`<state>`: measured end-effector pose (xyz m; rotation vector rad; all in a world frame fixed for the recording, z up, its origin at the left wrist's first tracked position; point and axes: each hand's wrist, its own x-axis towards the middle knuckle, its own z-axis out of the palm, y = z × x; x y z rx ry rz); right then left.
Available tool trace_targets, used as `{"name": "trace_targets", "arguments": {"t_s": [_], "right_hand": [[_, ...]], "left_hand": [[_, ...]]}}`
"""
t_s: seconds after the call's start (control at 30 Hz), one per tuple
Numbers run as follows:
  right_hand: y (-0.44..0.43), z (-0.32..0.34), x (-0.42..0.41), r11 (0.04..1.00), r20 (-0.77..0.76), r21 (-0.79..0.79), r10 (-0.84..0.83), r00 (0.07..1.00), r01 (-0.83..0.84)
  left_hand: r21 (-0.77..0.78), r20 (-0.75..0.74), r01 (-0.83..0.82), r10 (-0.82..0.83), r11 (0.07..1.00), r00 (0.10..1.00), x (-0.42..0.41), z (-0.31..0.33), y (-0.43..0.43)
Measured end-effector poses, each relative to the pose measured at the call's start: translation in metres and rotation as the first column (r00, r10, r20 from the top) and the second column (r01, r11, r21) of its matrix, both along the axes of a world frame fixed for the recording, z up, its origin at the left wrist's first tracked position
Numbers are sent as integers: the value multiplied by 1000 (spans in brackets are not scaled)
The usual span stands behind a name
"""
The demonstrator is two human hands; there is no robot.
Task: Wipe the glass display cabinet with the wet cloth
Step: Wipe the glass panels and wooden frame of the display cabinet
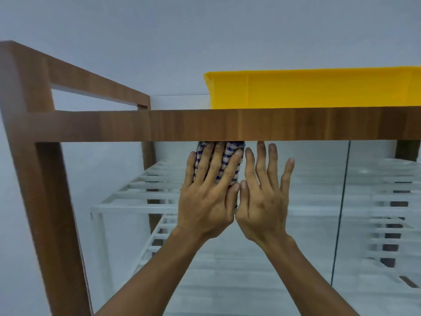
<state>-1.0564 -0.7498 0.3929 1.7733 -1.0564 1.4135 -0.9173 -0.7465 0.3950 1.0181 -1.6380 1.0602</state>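
Nearest, the left hand (pixel 205 201) is pressing a blue-and-white checked cloth (pixel 228 152) flat against the glass front (pixel 307 247) of the cabinet (pixel 45 201), its fingers lying straight and spread over the cloth; the cloth's upper edge is disappearing under the wooden top rail (pixel 136 126); the right hand (pixel 262 201) is lying just beside the left, thumbs nearly touching, fingers straight and spread, holding nothing; whether its palm is touching the glass I cannot tell; white slatted shelves (pixel 136 190) are showing behind the glass; a yellow tub (pixel 319 90) is sitting on top of the cabinet, towards the right.
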Motion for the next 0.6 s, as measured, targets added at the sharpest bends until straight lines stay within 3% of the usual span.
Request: {"name": "trace_targets", "arguments": {"t_s": [0.43, 0.6], "right_hand": [[9, -7, 161, 996, -70, -13, 89, 994, -90], [8, -35, 181, 994, -146, -35, 96, 985, -102]], "left_hand": [[40, -319, -153, 158, 987, 935, 190, -11, 15], [79, -379, -88, 111, 993, 919, 203, -53, 18]]}}
